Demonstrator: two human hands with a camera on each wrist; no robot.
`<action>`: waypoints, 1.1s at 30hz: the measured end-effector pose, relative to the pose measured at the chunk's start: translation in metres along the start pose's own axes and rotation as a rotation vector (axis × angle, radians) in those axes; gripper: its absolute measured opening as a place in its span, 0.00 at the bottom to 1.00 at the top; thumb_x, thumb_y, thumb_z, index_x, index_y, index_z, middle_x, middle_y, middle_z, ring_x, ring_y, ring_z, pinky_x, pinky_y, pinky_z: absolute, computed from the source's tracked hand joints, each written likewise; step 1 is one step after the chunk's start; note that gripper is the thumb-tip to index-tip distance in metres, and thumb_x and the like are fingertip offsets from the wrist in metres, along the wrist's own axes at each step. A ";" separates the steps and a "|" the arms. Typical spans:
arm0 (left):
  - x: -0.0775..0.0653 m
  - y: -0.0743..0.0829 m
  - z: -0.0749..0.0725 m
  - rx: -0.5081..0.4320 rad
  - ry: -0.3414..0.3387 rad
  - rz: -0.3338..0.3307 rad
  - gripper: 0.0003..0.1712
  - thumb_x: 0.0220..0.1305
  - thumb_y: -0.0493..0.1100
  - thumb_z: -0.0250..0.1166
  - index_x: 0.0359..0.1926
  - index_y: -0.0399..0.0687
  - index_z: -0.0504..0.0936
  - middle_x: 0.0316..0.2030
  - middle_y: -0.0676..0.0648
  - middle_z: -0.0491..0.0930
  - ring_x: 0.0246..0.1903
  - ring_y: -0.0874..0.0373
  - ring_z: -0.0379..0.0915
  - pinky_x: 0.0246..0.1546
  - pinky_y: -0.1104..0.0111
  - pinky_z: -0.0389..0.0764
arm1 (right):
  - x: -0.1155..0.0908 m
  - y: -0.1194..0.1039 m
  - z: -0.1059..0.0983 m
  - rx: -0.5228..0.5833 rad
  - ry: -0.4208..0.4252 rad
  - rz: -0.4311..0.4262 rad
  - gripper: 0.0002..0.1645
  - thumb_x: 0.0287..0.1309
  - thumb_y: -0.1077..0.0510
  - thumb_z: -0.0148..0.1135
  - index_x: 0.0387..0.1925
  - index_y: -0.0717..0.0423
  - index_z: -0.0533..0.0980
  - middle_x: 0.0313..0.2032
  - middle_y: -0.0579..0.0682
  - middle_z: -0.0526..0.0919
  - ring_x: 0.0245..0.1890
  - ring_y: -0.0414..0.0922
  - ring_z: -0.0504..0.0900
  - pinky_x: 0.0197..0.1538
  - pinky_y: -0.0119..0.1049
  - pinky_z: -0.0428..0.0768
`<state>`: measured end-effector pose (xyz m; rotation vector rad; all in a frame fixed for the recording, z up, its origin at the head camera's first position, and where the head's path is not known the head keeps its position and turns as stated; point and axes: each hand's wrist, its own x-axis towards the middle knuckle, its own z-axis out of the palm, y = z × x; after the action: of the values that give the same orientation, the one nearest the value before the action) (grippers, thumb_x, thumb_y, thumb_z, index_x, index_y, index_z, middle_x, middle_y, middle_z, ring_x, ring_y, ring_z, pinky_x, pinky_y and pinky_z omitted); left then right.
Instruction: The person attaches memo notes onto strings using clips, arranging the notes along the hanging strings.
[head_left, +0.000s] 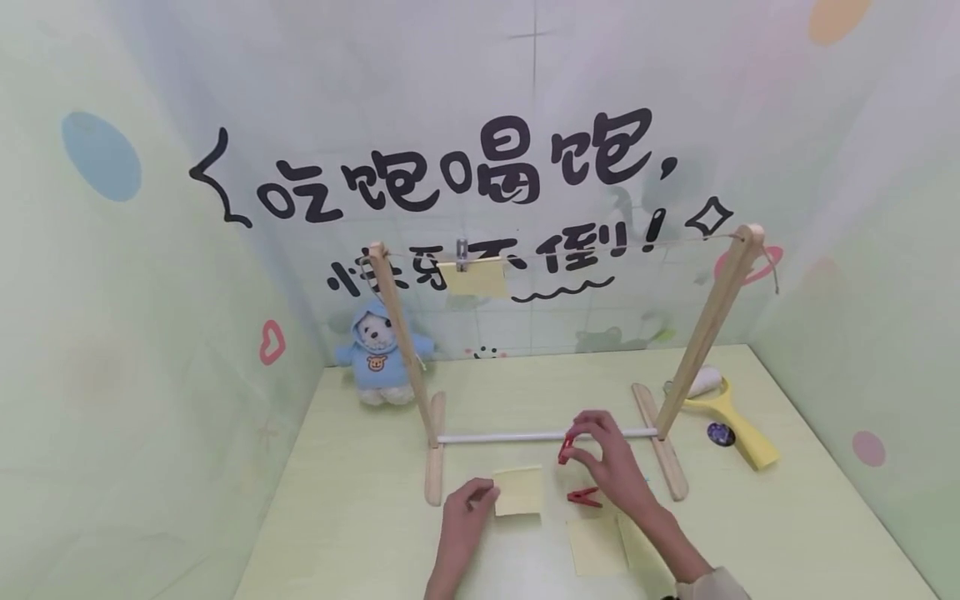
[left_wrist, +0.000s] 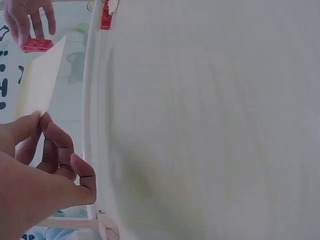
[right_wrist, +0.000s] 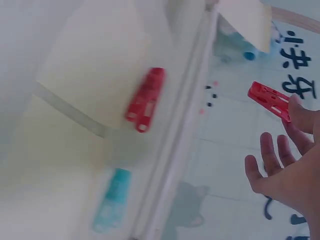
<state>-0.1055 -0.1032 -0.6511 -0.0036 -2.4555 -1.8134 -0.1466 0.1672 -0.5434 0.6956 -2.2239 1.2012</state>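
Note:
My left hand [head_left: 467,512] pinches the edge of a yellow sticky note [head_left: 519,492] between thumb and fingertip; the left wrist view shows this sticky note [left_wrist: 42,82] raised. To its right, my right hand [head_left: 611,458] holds a red clothespin [head_left: 566,450] between thumb and finger, with the other fingers spread in the right wrist view. The clothespin [right_wrist: 270,101] is apart from the note. A second red clothespin [head_left: 585,497] lies on the table below my right hand, and a blue clothespin [right_wrist: 112,200] lies near it.
A wooden frame [head_left: 705,333] with a string stands behind my hands; a metal clip [head_left: 462,254] holds another note [head_left: 476,279] on the string. More notes [head_left: 597,547] lie at front right. A plush toy [head_left: 382,362] sits at back left, a yellow-handled roller [head_left: 738,421] at right.

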 end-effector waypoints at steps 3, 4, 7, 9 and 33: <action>0.005 0.037 -0.009 -0.022 0.029 0.050 0.14 0.77 0.54 0.70 0.49 0.49 0.91 0.41 0.53 0.91 0.42 0.65 0.81 0.42 0.71 0.79 | 0.032 -0.017 -0.026 0.049 0.023 -0.056 0.21 0.42 0.77 0.80 0.40 0.62 0.85 0.50 0.63 0.80 0.54 0.54 0.78 0.67 0.17 0.66; 0.007 0.054 -0.013 -0.029 0.035 0.073 0.14 0.78 0.51 0.69 0.50 0.46 0.90 0.42 0.49 0.91 0.42 0.63 0.81 0.42 0.71 0.79 | 0.043 -0.025 -0.036 0.062 0.024 -0.065 0.21 0.42 0.77 0.80 0.40 0.62 0.86 0.51 0.63 0.80 0.56 0.52 0.78 0.68 0.17 0.66; 0.018 0.107 -0.023 -0.058 0.053 0.056 0.12 0.78 0.44 0.69 0.51 0.40 0.90 0.43 0.43 0.90 0.42 0.63 0.81 0.47 0.71 0.80 | 0.078 -0.050 -0.065 0.081 0.016 -0.088 0.20 0.43 0.79 0.80 0.40 0.63 0.87 0.53 0.64 0.79 0.60 0.47 0.75 0.69 0.20 0.66; 0.029 0.132 -0.025 -0.088 0.066 0.048 0.11 0.78 0.44 0.70 0.51 0.41 0.90 0.42 0.44 0.90 0.41 0.65 0.79 0.46 0.74 0.79 | 0.098 -0.067 -0.081 0.082 0.008 -0.105 0.20 0.44 0.79 0.80 0.40 0.62 0.88 0.55 0.63 0.78 0.62 0.40 0.74 0.69 0.21 0.67; 0.104 0.288 -0.029 -0.447 0.139 0.218 0.11 0.74 0.40 0.74 0.47 0.33 0.93 0.19 0.55 0.79 0.21 0.66 0.70 0.26 0.77 0.72 | 0.227 -0.149 -0.134 -0.015 0.067 -0.156 0.10 0.56 0.74 0.79 0.41 0.72 0.88 0.53 0.66 0.71 0.67 0.51 0.75 0.71 0.30 0.67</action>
<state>-0.1910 -0.0512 -0.3599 -0.1618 -1.8345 -2.1307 -0.1913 0.1673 -0.2438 0.7952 -2.0803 1.1140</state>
